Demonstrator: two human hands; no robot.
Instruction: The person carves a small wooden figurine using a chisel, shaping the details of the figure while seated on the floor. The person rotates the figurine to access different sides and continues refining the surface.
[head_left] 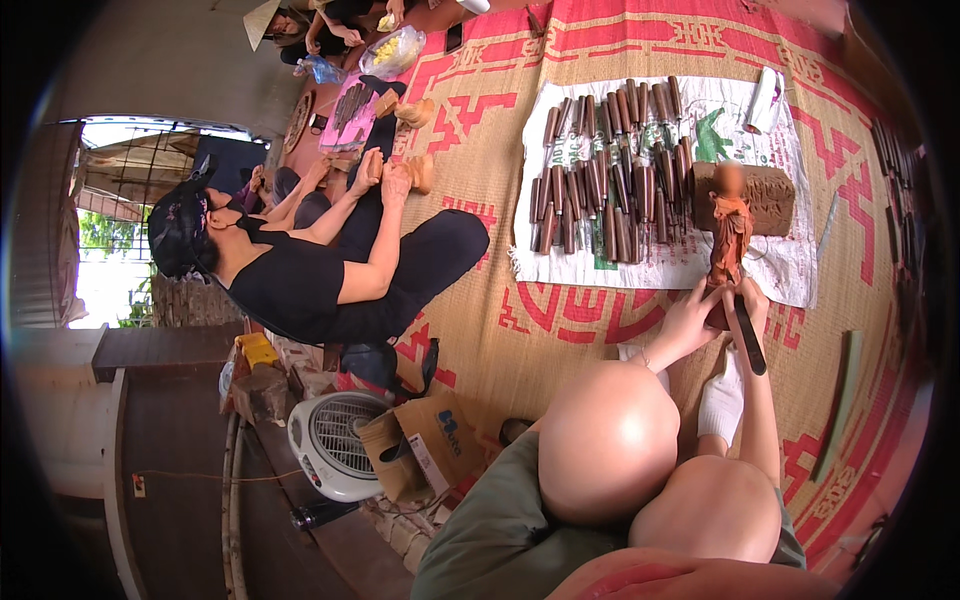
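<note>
A reddish-brown carved wooden figurine [732, 235] stands out from my hands, its rounded head over a brown wooden block [772, 202]. My left hand [690, 318] is closed around the lower end of the figurine. Close beside it, my right hand [753, 297] is closed on a carving chisel, whose dark handle [749, 340] points back toward me. The chisel's blade is hidden at the figurine's base. Left of the block, several wooden-handled carving tools [600, 190] lie in rows on a white printed sack [530, 220].
Under everything lies a red-patterned straw mat [470, 330]. On the left a person in black [300, 270] sits working on a pale wooden piece [418, 175]. A fan [340, 440] and a cardboard box [440, 440] stand at lower left. A green strip [842, 400] lies right.
</note>
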